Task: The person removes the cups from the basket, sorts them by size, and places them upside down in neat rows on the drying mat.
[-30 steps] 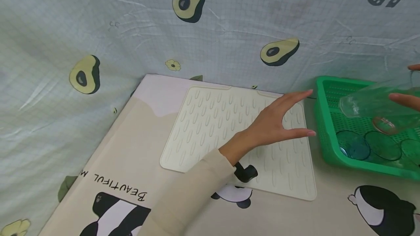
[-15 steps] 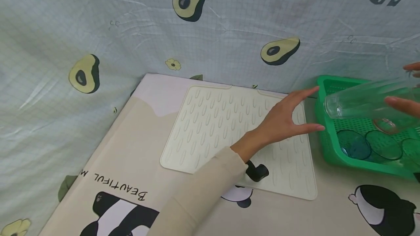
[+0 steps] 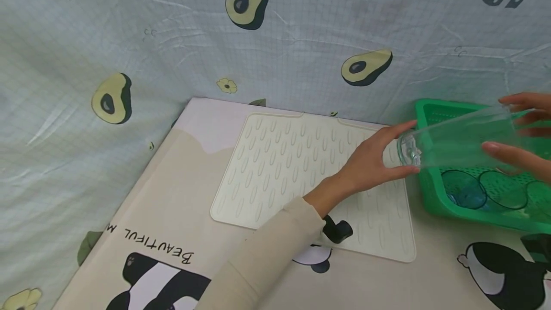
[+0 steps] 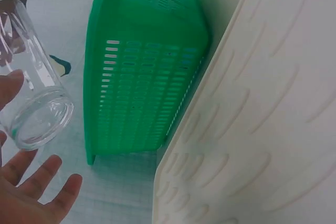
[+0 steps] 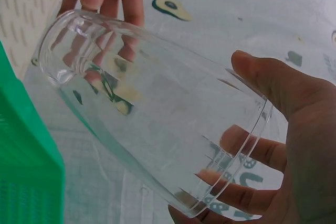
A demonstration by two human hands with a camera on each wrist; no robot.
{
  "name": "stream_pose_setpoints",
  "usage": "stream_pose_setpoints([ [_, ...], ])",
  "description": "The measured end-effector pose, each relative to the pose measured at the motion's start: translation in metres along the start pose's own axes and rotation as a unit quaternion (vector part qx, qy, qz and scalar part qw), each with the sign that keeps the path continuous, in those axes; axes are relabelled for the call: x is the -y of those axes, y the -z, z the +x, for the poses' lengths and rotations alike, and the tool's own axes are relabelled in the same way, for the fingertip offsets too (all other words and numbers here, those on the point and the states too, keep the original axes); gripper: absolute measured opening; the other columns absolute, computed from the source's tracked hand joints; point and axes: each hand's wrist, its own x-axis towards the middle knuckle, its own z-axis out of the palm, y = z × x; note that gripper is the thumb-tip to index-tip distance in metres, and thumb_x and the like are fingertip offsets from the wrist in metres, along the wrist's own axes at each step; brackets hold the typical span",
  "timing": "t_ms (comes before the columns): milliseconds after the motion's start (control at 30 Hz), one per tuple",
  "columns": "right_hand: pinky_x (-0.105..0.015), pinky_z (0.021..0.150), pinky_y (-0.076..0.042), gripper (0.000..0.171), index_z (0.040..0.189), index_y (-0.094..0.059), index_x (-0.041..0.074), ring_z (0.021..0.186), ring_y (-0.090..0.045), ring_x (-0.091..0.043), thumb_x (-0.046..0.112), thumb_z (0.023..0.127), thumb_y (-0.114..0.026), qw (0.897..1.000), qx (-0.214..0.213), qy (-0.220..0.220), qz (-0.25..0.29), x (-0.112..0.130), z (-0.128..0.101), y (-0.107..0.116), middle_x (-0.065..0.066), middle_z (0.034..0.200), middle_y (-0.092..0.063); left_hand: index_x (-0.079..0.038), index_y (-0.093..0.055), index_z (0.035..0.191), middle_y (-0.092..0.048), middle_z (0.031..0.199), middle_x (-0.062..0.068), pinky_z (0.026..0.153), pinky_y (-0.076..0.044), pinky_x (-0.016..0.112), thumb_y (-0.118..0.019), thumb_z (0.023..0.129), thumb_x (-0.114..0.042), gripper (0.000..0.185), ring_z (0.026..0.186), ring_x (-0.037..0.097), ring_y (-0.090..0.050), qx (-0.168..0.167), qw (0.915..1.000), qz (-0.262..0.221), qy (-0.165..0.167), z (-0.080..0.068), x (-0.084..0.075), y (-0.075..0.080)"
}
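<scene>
A tall clear drinking glass [image 3: 460, 140] lies tilted in the air above the left side of the green basket [image 3: 435, 200], its thick base pointing left. My right hand [image 5: 310, 140] grips it near the rim, thumb on one side and fingers on the other. At the base, my left hand [image 3: 366, 164] reaches around with thumb and fingers spread; the thumb is at the glass, while in the left wrist view the fingers [image 4: 50, 169] stand apart from it. Inside the basket sit several more glasses, one of them blue [image 3: 465, 193].
A cream ribbed drying mat [image 3: 275, 171] lies on the table beside the basket, under my left forearm. The table cover [image 3: 172, 195] has printed panda figures. Behind rises a curtain [image 3: 301, 27] with avocado prints.
The glass has moved left with my right hand, from over the basket's middle to past its left rim. Its base now sits between my left thumb and fingers, which moved slightly right.
</scene>
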Motion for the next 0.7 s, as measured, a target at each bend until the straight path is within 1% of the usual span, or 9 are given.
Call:
stream_pose_setpoints([
  [33,-0.008,0.086,-0.024,0.075,0.135,-0.035,0.036,0.098,-0.035,0.001,0.021,0.073,-0.074,1.000,0.008,0.004,0.004,0.008,-0.002,0.001,-0.012,0.134,-0.038,-0.022,-0.026,0.140,-0.031,0.138,-0.009,0.094,-0.026,0.011,-0.068,0.079,-0.027,0.075,0.121,-0.010,-0.023,-0.001,1.0000,-0.004,-0.008,-0.001,0.001,-0.001],
  [67,-0.008,0.085,-0.024,0.076,0.136,-0.034,0.035,0.100,-0.037,-0.003,0.020,0.073,-0.074,1.000,0.016,0.009,0.010,0.015,-0.004,0.002,-0.016,0.133,-0.038,-0.021,-0.027,0.140,-0.032,0.138,-0.009,0.093,-0.027,0.011,-0.068,0.079,-0.027,0.073,0.120,-0.011,-0.022,0.001,0.9999,-0.008,-0.012,-0.002,0.002,-0.001],
  [233,-0.007,0.085,-0.023,0.076,0.135,-0.036,0.032,0.097,-0.035,0.003,0.016,0.072,-0.074,0.999,0.021,0.031,0.026,0.030,-0.010,0.001,-0.019,0.130,-0.040,-0.018,-0.034,0.136,-0.037,0.135,-0.009,0.090,-0.032,0.011,-0.070,0.078,-0.022,0.069,0.118,-0.010,-0.026,-0.006,0.9992,-0.025,-0.030,-0.007,0.007,-0.004],
  [267,-0.007,0.085,-0.022,0.075,0.135,-0.036,0.031,0.100,-0.037,-0.003,0.016,0.072,-0.074,0.999,0.022,0.033,0.029,0.030,-0.011,0.001,-0.020,0.129,-0.040,-0.019,-0.034,0.136,-0.037,0.135,-0.009,0.089,-0.032,0.011,-0.070,0.077,-0.022,0.069,0.118,-0.010,-0.027,-0.005,0.9993,-0.026,-0.027,-0.008,0.008,-0.004],
  [300,-0.007,0.085,-0.023,0.074,0.135,-0.037,0.031,0.098,-0.036,0.002,0.017,0.072,-0.074,0.999,0.019,0.033,0.024,0.029,-0.011,0.000,-0.018,0.129,-0.041,-0.019,-0.034,0.137,-0.037,0.135,-0.010,0.089,-0.033,0.012,-0.070,0.077,-0.022,0.070,0.118,-0.009,-0.028,-0.005,0.9993,-0.026,-0.025,-0.009,0.009,-0.005],
  [333,-0.006,0.084,-0.023,0.075,0.135,-0.037,0.032,0.101,-0.038,-0.004,0.017,0.072,-0.075,0.999,0.020,0.035,0.026,0.029,-0.011,-0.001,-0.018,0.129,-0.041,-0.020,-0.033,0.137,-0.037,0.135,-0.010,0.089,-0.033,0.012,-0.070,0.077,-0.023,0.070,0.118,-0.009,-0.028,-0.003,0.9995,-0.025,-0.021,-0.010,0.010,-0.005],
  [433,-0.005,0.082,-0.024,0.076,0.134,-0.038,0.032,0.103,-0.040,-0.003,0.017,0.070,-0.076,0.999,0.014,0.042,0.023,0.024,-0.012,-0.003,-0.010,0.129,-0.043,-0.020,-0.033,0.137,-0.037,0.134,-0.010,0.088,-0.034,0.011,-0.071,0.076,-0.024,0.071,0.117,-0.009,-0.030,-0.003,0.9995,-0.026,-0.019,-0.013,0.012,-0.005],
  [567,-0.003,0.079,-0.027,0.075,0.133,-0.041,0.029,0.095,-0.035,0.009,0.011,0.069,-0.076,0.998,0.010,0.046,0.052,0.019,-0.013,-0.004,0.001,0.126,-0.043,-0.014,-0.039,0.134,-0.042,0.132,-0.004,0.089,-0.034,0.012,-0.074,0.073,-0.018,0.071,0.115,-0.007,-0.034,-0.026,0.9968,-0.047,-0.060,-0.016,0.011,-0.002],
  [700,-0.004,0.079,-0.029,0.072,0.132,-0.043,0.023,0.094,-0.038,0.008,0.001,0.070,-0.073,0.995,0.009,0.056,0.088,0.019,-0.015,-0.004,0.004,0.121,-0.045,-0.005,-0.044,0.129,-0.047,0.127,0.005,0.090,-0.035,0.014,-0.075,0.070,-0.009,0.067,0.114,0.000,-0.040,-0.044,0.9917,-0.074,-0.096,-0.021,0.001,0.008],
])
